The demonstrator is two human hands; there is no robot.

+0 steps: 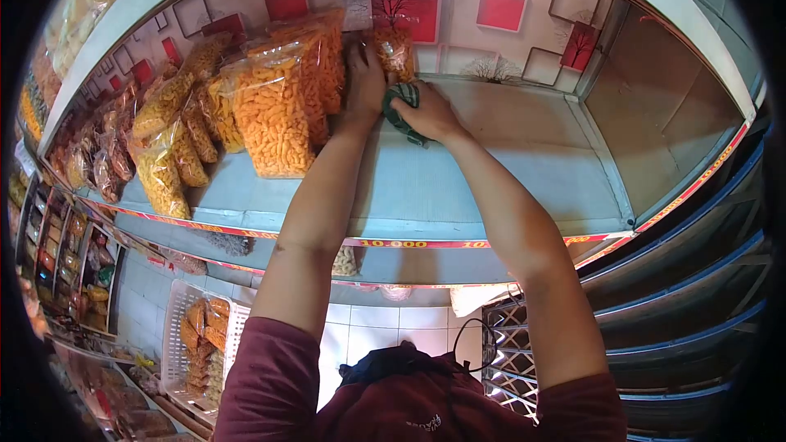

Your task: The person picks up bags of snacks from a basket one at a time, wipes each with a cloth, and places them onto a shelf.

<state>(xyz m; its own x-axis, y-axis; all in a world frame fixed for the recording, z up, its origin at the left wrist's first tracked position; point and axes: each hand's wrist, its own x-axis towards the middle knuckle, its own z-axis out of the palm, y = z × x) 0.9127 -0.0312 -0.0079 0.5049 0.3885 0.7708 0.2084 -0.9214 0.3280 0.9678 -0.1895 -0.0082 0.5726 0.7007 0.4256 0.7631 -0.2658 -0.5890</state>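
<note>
My right hand [427, 112] is closed around a bunched dark green cloth [401, 117] with lighter stripes, low over the light blue shelf [508, 188] near its back. My left hand [365, 80] reaches in beside it, fingers stretched toward the back wall. It lies between a group of clear bags of orange puffed snacks [274, 115] on its left and a smaller orange snack bag [395, 53] behind. Whether its fingertips touch either one is hard to see. The large orange bags stand upright, close to my left forearm.
More bagged snacks [161, 168] line the shelf's left part. A patterned panel [467, 0] backs the shelf, and a price strip [395, 243] runs along its front edge. Below left stands a white basket [173, 336] holding snack bags. Blue-edged racks [679, 336] are at the right.
</note>
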